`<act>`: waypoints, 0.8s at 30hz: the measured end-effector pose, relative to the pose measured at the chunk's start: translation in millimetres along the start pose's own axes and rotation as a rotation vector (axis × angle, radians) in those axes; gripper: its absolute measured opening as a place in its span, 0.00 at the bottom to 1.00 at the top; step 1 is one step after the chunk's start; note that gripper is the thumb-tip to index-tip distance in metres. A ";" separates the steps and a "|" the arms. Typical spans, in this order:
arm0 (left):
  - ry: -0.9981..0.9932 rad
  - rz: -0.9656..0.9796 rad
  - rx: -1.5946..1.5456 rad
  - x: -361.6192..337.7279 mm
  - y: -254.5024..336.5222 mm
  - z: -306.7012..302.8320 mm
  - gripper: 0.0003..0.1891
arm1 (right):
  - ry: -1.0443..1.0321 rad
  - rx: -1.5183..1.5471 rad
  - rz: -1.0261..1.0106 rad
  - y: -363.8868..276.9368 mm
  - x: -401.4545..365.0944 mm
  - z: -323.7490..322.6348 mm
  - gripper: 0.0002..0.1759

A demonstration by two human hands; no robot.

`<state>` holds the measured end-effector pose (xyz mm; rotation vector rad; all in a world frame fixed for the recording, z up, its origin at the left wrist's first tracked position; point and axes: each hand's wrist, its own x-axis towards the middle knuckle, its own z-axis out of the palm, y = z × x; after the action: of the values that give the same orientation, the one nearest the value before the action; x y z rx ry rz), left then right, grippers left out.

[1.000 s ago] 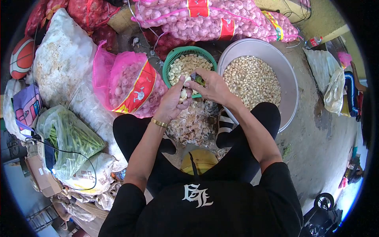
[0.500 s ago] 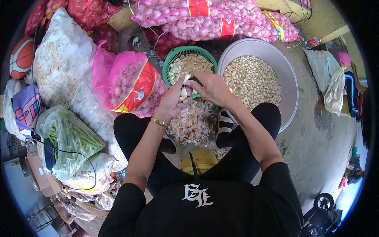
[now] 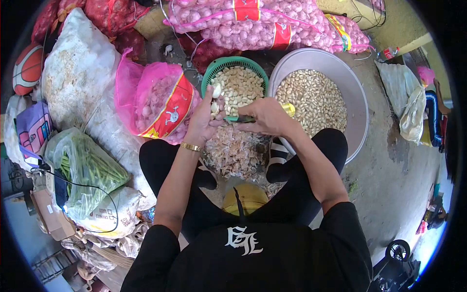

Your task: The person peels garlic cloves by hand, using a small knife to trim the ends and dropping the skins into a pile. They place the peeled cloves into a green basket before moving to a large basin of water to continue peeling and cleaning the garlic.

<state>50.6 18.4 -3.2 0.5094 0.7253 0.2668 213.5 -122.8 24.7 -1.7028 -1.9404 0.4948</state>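
Observation:
My left hand [image 3: 205, 120], palm up, holds several pale garlic cloves [image 3: 216, 106] at the left edge of the green basket [image 3: 266, 78]. Peeled cloves [image 3: 238, 83] fill that basket. To its right, my right hand [image 3: 269, 117] is closed around a knife with a yellow handle [image 3: 288, 109]; its dark blade [image 3: 243, 118] points left toward my left hand. Below both hands lies a heap of papery skins [image 3: 236, 152]. The large grey tub [image 3: 357, 97] on the right contains many cloves [image 3: 311, 97].
Pink net sacks of garlic [image 3: 272, 24] lie at the back. An open pink sack [image 3: 158, 102] stands left, beside a white sack [image 3: 78, 58] and a bag of green beans [image 3: 90, 170]. A yellow object [image 3: 245, 198] is between my legs.
My hands have moved apart. My right hand with the knife has gone down and right, away from the cloves, and my left hand has shifted slightly left and opened more.

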 end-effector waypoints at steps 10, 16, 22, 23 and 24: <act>-0.077 -0.042 0.182 -17.9 -9.0 11.3 0.21 | 0.472 0.591 0.195 -6.9 23.4 18.5 0.17; -0.163 -0.067 0.123 -23.4 -7.9 9.8 0.15 | 0.303 1.006 0.427 -3.7 28.2 18.9 0.13; -0.180 -0.011 0.328 -19.1 -7.0 -10.6 0.13 | 0.372 0.950 0.485 1.8 28.4 12.0 0.11; -0.159 0.205 0.679 -13.1 -10.9 -22.8 0.12 | 0.407 0.975 0.492 7.9 28.9 12.4 0.14; -0.132 0.426 1.026 -10.7 -10.9 -31.1 0.12 | 0.443 1.000 0.500 14.3 28.9 13.3 0.17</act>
<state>22.1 15.7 -22.7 1.6514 0.5793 0.2378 214.6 -91.4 9.6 -1.3926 -0.6999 0.9584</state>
